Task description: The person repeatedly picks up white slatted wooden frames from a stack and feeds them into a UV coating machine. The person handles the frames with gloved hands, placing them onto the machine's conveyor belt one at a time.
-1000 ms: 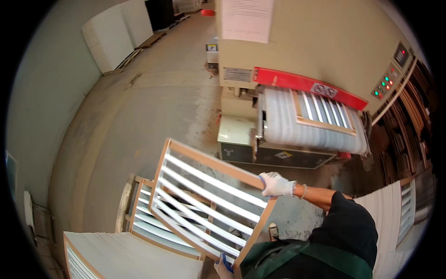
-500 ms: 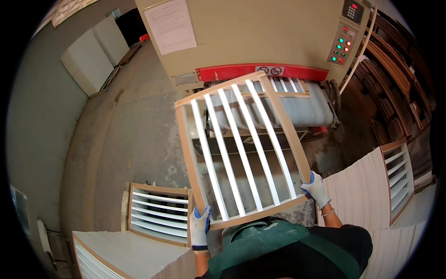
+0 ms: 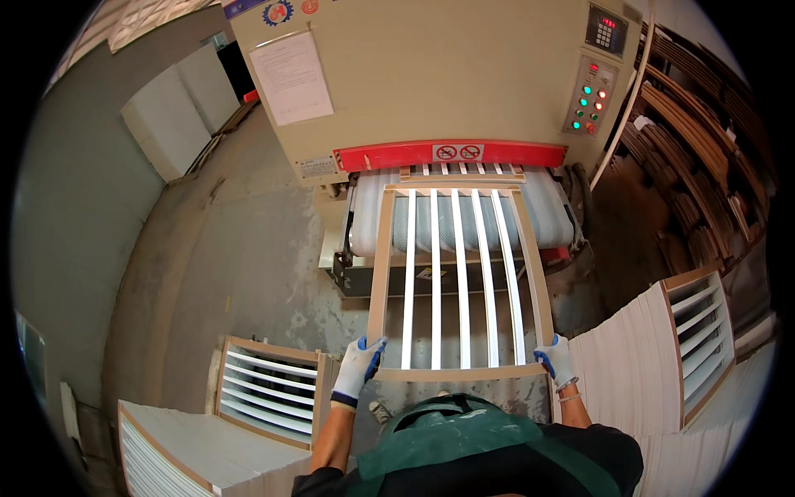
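Note:
A slatted frame (image 3: 382,273) with a tan border and several white slats is held out level in front of me. My left hand (image 3: 358,366), in a white and blue glove, grips its near left corner. On the near right corner, my right hand (image 3: 558,361) is closed in a matching glove. The frame's far end lies over the conveyor belt (image 3: 542,207); whether it touches the belt I cannot tell. Just beyond it, a second slatted frame (image 3: 464,176) sits on the belt, partly hidden under the red guard bar (image 3: 373,157).
The beige machine (image 3: 431,74) stands ahead, with a lit control panel (image 3: 590,95) on its right. Stacks of similar frames flank me, a left stack (image 3: 207,439) and a right stack (image 3: 621,364). Brown curved panels (image 3: 696,141) are piled at the far right. Concrete floor (image 3: 224,257) stretches along the left.
The held frame has turned from a tilt to square with the belt and come down over it. Both hands keep their grip. The frame on the belt has gone further under the guard bar.

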`<action>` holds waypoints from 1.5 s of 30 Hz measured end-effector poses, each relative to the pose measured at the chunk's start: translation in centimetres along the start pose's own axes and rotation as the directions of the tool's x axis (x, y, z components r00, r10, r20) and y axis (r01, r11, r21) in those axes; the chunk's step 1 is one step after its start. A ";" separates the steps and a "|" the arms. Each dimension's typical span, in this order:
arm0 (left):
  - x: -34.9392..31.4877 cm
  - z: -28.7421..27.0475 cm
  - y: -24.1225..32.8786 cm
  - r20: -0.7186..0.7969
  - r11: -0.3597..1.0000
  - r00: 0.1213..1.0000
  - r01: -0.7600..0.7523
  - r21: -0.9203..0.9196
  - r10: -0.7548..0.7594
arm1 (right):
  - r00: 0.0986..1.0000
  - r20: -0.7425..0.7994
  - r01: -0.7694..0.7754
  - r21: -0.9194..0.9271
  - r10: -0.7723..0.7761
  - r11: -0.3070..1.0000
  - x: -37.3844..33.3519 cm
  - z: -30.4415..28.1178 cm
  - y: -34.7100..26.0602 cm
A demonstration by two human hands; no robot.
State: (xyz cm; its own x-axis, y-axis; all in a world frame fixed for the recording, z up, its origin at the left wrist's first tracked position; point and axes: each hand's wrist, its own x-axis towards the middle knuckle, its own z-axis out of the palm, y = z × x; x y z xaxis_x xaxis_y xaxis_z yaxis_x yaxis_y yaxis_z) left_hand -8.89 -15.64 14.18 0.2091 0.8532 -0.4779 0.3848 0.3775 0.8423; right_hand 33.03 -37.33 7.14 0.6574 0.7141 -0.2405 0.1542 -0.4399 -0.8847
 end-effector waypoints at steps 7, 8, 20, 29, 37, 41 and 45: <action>3.8 1.8 -0.7 0.062 0.994 0.998 0.007 -0.109 -0.001 | 0.992 0.079 0.092 0.025 -0.094 0.995 6.3 -1.6 -1.2; 4.5 1.7 -1.6 0.056 0.988 0.987 -0.151 0.029 0.149 | 0.989 0.099 0.104 0.024 -0.106 0.994 6.9 -1.7 -1.3; 5.3 1.1 -1.9 0.171 0.987 0.979 -0.128 0.096 0.111 | 0.977 0.206 0.044 0.097 -0.063 0.994 12.1 -1.8 -2.7; 9.6 1.2 -6.3 0.151 0.639 0.756 -0.627 0.445 0.637 | 0.961 0.265 -0.128 0.195 0.073 0.972 11.4 -1.6 -4.4; 6.4 2.1 -4.7 0.209 0.583 0.690 -0.706 0.401 0.693 | 1.000 0.010 -0.023 -0.001 0.023 1.000 10.6 -1.0 -1.5; 3.0 2.7 -3.9 0.174 0.938 0.930 -0.340 0.065 0.325 | 0.997 0.009 -0.082 -0.002 0.082 0.997 8.6 -2.0 0.4; -0.1 2.7 -4.7 0.218 0.829 0.882 -0.469 0.306 0.418 | 0.984 0.007 -0.178 0.028 0.178 0.984 5.5 -3.4 1.4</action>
State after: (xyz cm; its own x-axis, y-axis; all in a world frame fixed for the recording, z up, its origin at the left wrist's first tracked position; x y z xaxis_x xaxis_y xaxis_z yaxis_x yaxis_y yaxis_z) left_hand -8.25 -18.50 9.61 0.5411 0.8319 -0.1235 0.4962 -0.1972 0.8455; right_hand 39.32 -35.89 5.92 0.6691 0.6284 -0.3967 0.0143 -0.5445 -0.8386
